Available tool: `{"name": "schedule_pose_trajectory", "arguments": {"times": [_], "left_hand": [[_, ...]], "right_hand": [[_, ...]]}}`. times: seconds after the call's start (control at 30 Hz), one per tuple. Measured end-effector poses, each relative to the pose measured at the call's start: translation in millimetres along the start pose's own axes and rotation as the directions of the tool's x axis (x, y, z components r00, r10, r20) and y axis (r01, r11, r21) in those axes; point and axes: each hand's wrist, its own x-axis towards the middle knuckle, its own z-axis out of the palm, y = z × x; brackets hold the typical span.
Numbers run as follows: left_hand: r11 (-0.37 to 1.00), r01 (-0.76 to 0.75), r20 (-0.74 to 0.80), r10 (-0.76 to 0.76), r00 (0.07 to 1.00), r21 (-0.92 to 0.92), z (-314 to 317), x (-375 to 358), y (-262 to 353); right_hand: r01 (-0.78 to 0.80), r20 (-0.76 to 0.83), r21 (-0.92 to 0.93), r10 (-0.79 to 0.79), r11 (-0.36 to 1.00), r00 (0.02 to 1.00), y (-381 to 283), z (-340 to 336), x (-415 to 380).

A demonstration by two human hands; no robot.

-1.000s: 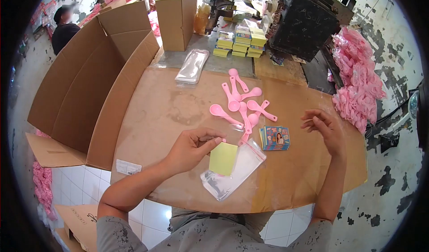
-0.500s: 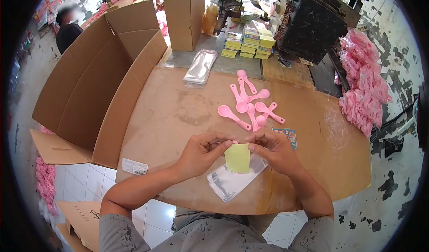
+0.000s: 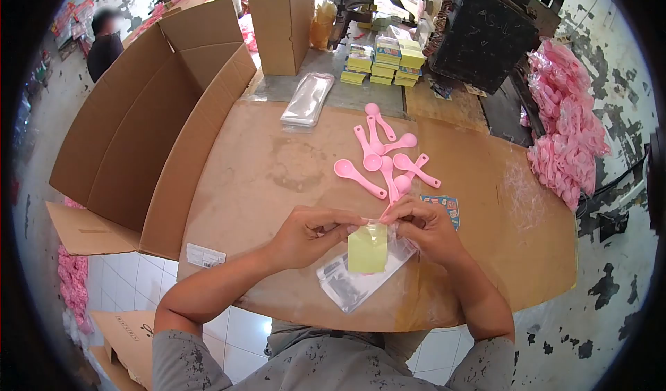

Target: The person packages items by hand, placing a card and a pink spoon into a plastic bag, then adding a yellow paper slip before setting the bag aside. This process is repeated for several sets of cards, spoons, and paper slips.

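A yellow-green card (image 3: 368, 250) in a clear plastic bag hangs between my hands above the cardboard-covered table. My left hand (image 3: 316, 235) pinches the bag's top edge from the left. On the other side, my right hand (image 3: 424, 230) pinches its top right corner, beside a pink spoon handle. Clear plastic bags (image 3: 347, 287) lie under the card. Several pink measuring spoons (image 3: 357, 177) are spread just beyond my hands. A blue patterned card (image 3: 447, 209) lies partly behind my right hand.
A large open cardboard box (image 3: 132, 134) stands at the left. Clear bags (image 3: 307, 99) lie farther back, near stacks of cards (image 3: 385, 61) and a tall carton (image 3: 281, 30). Pink bagged items (image 3: 565, 127) hang at the right. A person (image 3: 104, 47) is at the far left.
Clear plastic now shows over the upper part of the yellow-green card. My left hand has shifted slightly left, and my right fingers have closed in toward the bag's top.
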Motion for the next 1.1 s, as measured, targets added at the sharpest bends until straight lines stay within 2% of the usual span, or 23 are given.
{"name": "schedule_pose_trajectory", "arguments": {"times": [0.07,0.17,0.27,0.37,0.57,0.63,0.73,0.83,0.93,0.97,1.03,1.07,1.1], "left_hand": [[0.999,0.044,0.015,-0.044,0.999,0.000,1,-1,-1],[0.973,0.064,-0.008,-0.068,0.998,-0.220,5,1,3],[0.951,0.145,0.037,-0.140,0.989,-0.275,4,0,-2],[0.969,0.178,0.014,-0.178,0.984,-0.174,9,-1,-4],[0.939,0.237,0.036,-0.235,0.971,-0.248,10,1,-7],[0.946,0.233,0.033,-0.232,0.972,-0.223,10,1,-6],[0.952,0.220,0.014,-0.222,0.975,-0.213,9,0,-6],[0.958,0.192,-0.008,-0.198,0.980,-0.212,5,0,-2],[0.956,0.182,-0.036,-0.195,0.980,-0.230,0,2,6],[0.954,0.182,-0.048,-0.199,0.979,-0.240,0,3,10],[0.906,0.095,-0.147,-0.169,0.975,-0.412,9,7,21],[0.871,0.045,-0.197,-0.160,0.967,-0.489,12,8,24],[0.880,0.080,-0.117,-0.151,0.982,-0.469,9,7,21]], "right_hand": [[-0.005,0.017,-0.017,0.006,1.000,1.000,-2,-3,0],[0.000,0.023,-0.044,0.001,0.999,1.000,-7,-3,-1],[-0.008,-0.005,-0.119,0.008,0.993,1.000,-11,3,-2],[0.000,-0.013,-0.126,-0.001,0.992,1.000,-4,3,-1],[0.017,-0.016,-0.174,-0.020,0.985,1.000,0,-1,0],[0.031,-0.003,-0.167,-0.032,0.985,0.999,3,-2,0],[-0.029,-0.057,-0.094,0.024,0.995,0.998,8,3,0],[-0.009,0.020,-0.126,0.012,0.992,1.000,-11,13,-4],[-0.073,0.114,-0.156,0.092,0.985,0.989,-8,7,-7],[-0.076,0.093,-0.167,0.093,0.983,0.991,-10,7,-6],[-0.082,0.052,-0.191,0.094,0.978,0.994,-19,8,-6],[-0.068,0.060,-0.128,0.077,0.989,0.995,-24,10,-6],[-0.055,0.066,-0.064,0.059,0.996,0.996,-29,12,-7]]}}
